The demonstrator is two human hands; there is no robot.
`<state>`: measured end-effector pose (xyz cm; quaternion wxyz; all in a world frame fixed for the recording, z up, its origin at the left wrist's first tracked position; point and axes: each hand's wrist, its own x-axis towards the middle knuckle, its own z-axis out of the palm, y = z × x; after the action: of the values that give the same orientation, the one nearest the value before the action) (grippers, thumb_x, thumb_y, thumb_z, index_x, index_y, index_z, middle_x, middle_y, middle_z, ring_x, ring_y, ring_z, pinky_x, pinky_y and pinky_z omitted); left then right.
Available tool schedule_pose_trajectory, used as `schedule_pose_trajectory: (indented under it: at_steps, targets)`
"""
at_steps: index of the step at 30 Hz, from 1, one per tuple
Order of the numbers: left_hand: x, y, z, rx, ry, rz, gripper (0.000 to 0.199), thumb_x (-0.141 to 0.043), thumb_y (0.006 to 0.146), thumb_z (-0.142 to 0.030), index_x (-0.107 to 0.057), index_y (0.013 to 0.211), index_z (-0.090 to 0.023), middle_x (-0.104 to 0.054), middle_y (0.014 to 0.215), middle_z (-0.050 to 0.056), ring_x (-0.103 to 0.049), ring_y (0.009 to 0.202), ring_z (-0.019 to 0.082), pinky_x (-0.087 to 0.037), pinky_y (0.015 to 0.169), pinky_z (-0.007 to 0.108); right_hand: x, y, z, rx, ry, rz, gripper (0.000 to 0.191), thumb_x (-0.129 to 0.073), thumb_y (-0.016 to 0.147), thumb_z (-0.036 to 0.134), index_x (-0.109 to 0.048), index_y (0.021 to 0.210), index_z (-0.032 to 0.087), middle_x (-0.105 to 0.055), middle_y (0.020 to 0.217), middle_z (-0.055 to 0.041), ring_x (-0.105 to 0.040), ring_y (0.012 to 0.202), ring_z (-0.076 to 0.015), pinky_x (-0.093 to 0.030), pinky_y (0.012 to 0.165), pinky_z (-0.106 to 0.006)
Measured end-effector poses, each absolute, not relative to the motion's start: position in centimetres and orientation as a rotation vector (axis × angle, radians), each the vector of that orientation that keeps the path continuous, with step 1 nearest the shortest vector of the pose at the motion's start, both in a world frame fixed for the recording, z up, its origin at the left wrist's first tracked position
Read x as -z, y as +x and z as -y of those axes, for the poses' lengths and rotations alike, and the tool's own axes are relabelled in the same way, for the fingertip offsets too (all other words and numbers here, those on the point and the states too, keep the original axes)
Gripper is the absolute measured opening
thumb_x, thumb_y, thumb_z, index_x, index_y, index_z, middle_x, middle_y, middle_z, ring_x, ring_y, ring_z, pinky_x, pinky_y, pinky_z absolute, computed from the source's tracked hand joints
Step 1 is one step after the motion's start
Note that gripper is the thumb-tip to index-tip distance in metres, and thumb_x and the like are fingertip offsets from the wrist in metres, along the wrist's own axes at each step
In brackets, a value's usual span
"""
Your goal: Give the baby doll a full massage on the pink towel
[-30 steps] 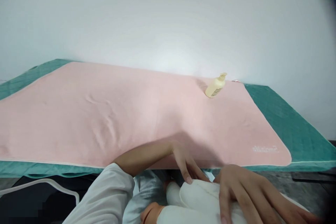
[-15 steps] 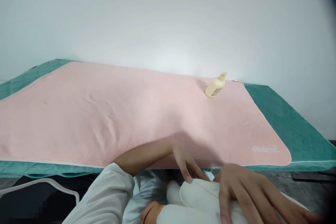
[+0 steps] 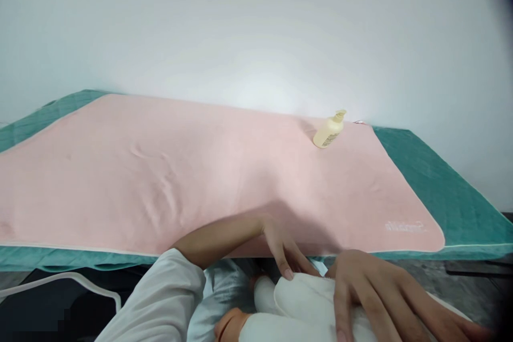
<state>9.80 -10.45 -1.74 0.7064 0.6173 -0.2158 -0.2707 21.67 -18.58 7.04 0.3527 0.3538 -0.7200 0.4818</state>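
A white-clothed doll [image 3: 298, 299] lies across my lap at the bottom edge, partly cut off. Its two legs point left, and a tan foot [image 3: 232, 323] shows at the end of the nearer one. My left hand [image 3: 286, 251] reaches in from the left and curls over the doll's far side, its thumb on the white cloth and its fingertips partly hidden. Flat on the doll, fingers spread, rests my right hand [image 3: 385, 294]. Beside the left fingers a small pale tag [image 3: 319, 267] sticks out.
A pink mat [image 3: 224, 160] covers much of a green padded bed [image 3: 433, 181] against a white wall. Towards its back right stands a pale yellow pump bottle [image 3: 328, 131]. A white curved tube [image 3: 72, 276] crosses a dark surface at lower left.
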Motion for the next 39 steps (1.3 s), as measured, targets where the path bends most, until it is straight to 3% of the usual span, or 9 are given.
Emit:
schedule_pose_trajectory:
  at_steps: [3,8,9,11,13,19,26,34,39]
  targets:
    - [1.7,9.7,10.4,0.636,1.389,0.475,0.072,-0.081,0.058,-0.041,-0.069,0.121,-0.007,-0.064,0.128,0.012,-0.045,0.139,0.037,-0.038,0.111,0.047,-7.6,21.7,18.2,-0.878,1.366,2.190,0.037,-0.057,0.065,0.078,-0.075,0.062,0.047,-0.071,0.059,0.0093,-0.077,0.081,-0.0212,-0.062,0.081,-0.033]
    - [1.9,9.6,10.3,0.615,1.414,0.550,0.075,-0.080,0.061,-0.036,-0.064,0.127,-0.005,-0.064,0.127,0.013,-0.042,0.140,0.037,-0.034,0.113,0.046,-9.0,21.1,18.2,0.742,2.256,2.729,0.045,-0.048,0.063,0.085,-0.063,0.041,0.048,-0.063,0.045,0.0052,-0.075,0.096,-0.0208,-0.057,0.095,-0.031]
    - [2.0,9.6,10.3,0.606,1.419,0.564,0.076,-0.080,0.062,-0.035,-0.063,0.129,-0.004,-0.064,0.127,0.014,-0.043,0.140,0.037,-0.033,0.113,0.046,-9.1,21.0,18.4,0.682,2.149,2.830,0.049,-0.046,0.062,0.086,-0.058,0.035,0.047,-0.060,0.041,0.0051,-0.076,0.091,-0.0212,-0.058,0.093,-0.031]
    - [2.1,9.7,10.2,0.605,1.413,0.575,0.076,-0.079,0.062,-0.034,-0.062,0.130,-0.004,-0.064,0.127,0.014,-0.042,0.140,0.036,-0.033,0.114,0.046,-8.8,20.9,18.8,-0.322,1.593,2.933,0.047,-0.053,0.055,0.085,-0.056,0.031,0.044,-0.053,0.035,0.0063,-0.076,0.075,-0.0223,-0.061,0.081,-0.033]
    - [2.1,9.7,10.3,0.627,1.395,0.568,0.076,-0.080,0.061,-0.034,-0.063,0.129,-0.005,-0.063,0.129,0.013,-0.041,0.141,0.037,-0.033,0.114,0.046,-8.4,20.9,19.0,-0.909,1.418,2.582,0.038,-0.055,0.057,0.084,-0.071,0.053,0.049,-0.061,0.044,0.0097,-0.077,0.074,-0.0208,-0.061,0.074,-0.032]
    - [1.8,9.7,10.3,0.674,1.377,0.507,0.074,-0.081,0.059,-0.033,-0.066,0.126,-0.006,-0.062,0.131,0.013,-0.036,0.144,0.037,-0.033,0.114,0.047,-7.9,21.0,17.6,-0.478,1.907,2.465,0.057,-0.045,0.070,0.086,-0.070,0.110,0.054,-0.077,0.082,0.0125,-0.070,0.114,-0.0183,-0.057,0.096,-0.032]
    - [1.8,9.8,10.4,0.629,1.387,0.521,0.071,-0.079,0.063,-0.039,-0.066,0.123,-0.003,-0.065,0.122,0.014,-0.046,0.137,0.037,-0.044,0.106,0.044,-5.9,22.3,18.6,-0.974,1.313,2.222,0.040,-0.055,0.064,0.082,-0.077,0.069,0.049,-0.074,0.065,0.0103,-0.078,0.084,-0.0216,-0.063,0.079,-0.033]
    - [2.4,9.8,10.2,0.583,1.418,0.629,0.079,-0.078,0.066,-0.035,-0.057,0.136,-0.004,-0.066,0.124,0.013,-0.049,0.135,0.036,-0.040,0.110,0.045,-7.2,21.4,18.9,-0.569,1.907,2.614,0.049,-0.052,0.065,0.082,-0.074,0.099,0.054,-0.075,0.069,0.0095,-0.073,0.105,-0.0190,-0.059,0.092,-0.031]
    - [2.3,9.8,10.3,0.609,1.398,0.605,0.083,-0.079,0.065,-0.035,-0.055,0.138,-0.004,-0.065,0.127,0.013,-0.044,0.139,0.036,-0.038,0.112,0.045,-8.5,20.7,18.5,-0.326,1.905,2.366,0.059,-0.035,0.072,0.085,-0.077,0.090,0.048,-0.072,0.065,0.0094,-0.076,0.095,-0.0195,-0.060,0.087,-0.036]
